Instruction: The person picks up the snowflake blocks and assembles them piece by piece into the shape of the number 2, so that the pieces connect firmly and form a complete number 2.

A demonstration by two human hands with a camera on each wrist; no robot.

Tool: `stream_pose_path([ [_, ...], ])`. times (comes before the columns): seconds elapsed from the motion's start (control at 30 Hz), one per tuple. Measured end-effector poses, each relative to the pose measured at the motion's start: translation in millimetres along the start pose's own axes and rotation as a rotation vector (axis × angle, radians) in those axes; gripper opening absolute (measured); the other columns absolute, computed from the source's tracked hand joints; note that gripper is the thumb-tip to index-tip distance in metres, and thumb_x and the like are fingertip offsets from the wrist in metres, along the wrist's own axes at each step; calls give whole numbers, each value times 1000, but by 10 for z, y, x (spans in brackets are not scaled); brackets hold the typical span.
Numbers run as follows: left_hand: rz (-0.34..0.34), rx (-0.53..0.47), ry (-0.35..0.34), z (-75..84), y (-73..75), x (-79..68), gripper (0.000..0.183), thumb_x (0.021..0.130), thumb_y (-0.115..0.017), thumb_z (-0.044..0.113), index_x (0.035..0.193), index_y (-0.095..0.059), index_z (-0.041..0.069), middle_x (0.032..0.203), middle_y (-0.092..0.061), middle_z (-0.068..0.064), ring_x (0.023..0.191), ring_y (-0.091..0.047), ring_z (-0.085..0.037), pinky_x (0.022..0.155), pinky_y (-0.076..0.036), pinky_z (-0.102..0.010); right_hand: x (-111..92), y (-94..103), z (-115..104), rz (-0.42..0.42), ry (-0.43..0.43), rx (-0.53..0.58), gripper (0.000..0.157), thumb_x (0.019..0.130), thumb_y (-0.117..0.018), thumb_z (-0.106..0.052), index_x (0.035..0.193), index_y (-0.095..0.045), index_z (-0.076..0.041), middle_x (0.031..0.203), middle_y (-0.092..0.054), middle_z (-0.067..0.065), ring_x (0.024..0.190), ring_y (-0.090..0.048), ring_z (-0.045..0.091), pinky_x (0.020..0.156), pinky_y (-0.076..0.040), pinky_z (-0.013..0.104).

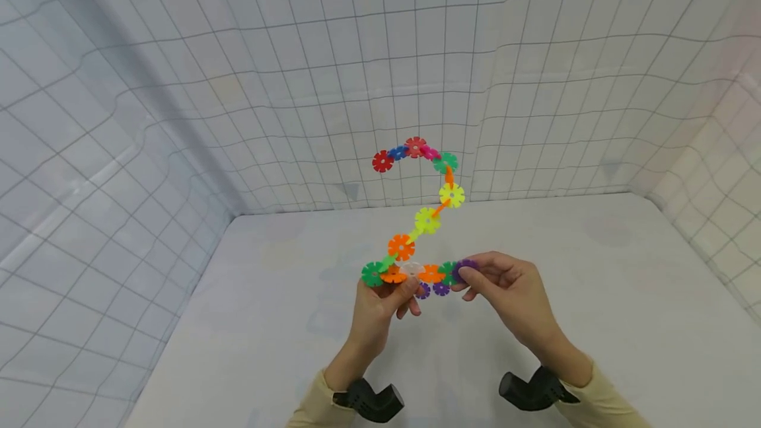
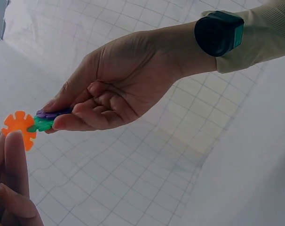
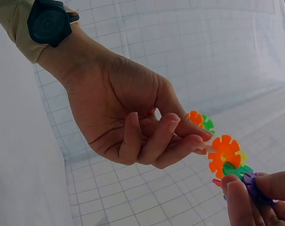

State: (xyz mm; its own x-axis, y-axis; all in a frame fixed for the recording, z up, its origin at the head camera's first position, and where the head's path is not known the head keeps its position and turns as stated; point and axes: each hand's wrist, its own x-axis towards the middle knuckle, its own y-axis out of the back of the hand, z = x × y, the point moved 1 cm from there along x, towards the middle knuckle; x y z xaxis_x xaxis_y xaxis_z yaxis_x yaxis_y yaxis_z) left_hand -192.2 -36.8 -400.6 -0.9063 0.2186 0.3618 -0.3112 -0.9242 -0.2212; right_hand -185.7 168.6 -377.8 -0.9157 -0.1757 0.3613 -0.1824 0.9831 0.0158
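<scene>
A long chain of interlocked plastic snowflake discs (image 1: pixel 427 220) in many colours runs up from my hands and curves left at its far end, to a red disc (image 1: pixel 383 161). With thumb and fingers my left hand (image 1: pixel 376 312) pinches the chain at a whitish disc (image 1: pixel 411 271), between two orange ones. My right hand (image 1: pixel 516 292) pinches a purple snowflake disc (image 1: pixel 466 271) against the green disc (image 1: pixel 448 273) at the chain's near end. In the right wrist view the purple disc (image 3: pixel 255 187) stands tilted beside the green one (image 3: pixel 234 170).
Two more purple discs (image 1: pixel 441 288) show just below the chain between the hands. A white table surface (image 1: pixel 267 322) lies under them, with grid-patterned white sheeting (image 1: pixel 297 84) behind and at both sides. Each wrist carries a black camera mount (image 1: pixel 374 401).
</scene>
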Motion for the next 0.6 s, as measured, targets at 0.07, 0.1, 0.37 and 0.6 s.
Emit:
stream_pose_path([
  [0.07,3,-10,-1,-20,-11,-7,15,92,-63,10,96,-61,-5,76,-66,-8,53,-60,-12,45,-38,-18,-4,-13,0,13,31,5,11,89,-64,0,97,-64,7,84,-69,17,71,-68,27,66,-55,37],
  [0.1,3,-14,-3,-28,-16,-10,13,92,-63,10,97,-61,-1,76,-66,-10,53,-61,-12,45,-38,-18,-5,-21,1,18,47,10,11,89,-64,1,97,-64,8,84,-68,18,71,-68,27,67,-55,37],
  [0.37,-22,16,-7,-86,-57,-16,27,87,-70,10,108,-58,-2,84,-68,-5,59,-65,-17,46,-40,-20,-27,-91,42,2,98,44,8,88,-63,6,96,-63,7,83,-68,16,70,-68,25,66,-55,37],
  [0.6,32,117,44,-117,-100,-45,25,83,-73,8,102,-60,-3,79,-69,-3,62,-66,-19,47,-39,-21,-53,-161,73,-23,138,36,9,86,-63,8,95,-65,6,84,-69,14,70,-68,23,61,-55,36],
])
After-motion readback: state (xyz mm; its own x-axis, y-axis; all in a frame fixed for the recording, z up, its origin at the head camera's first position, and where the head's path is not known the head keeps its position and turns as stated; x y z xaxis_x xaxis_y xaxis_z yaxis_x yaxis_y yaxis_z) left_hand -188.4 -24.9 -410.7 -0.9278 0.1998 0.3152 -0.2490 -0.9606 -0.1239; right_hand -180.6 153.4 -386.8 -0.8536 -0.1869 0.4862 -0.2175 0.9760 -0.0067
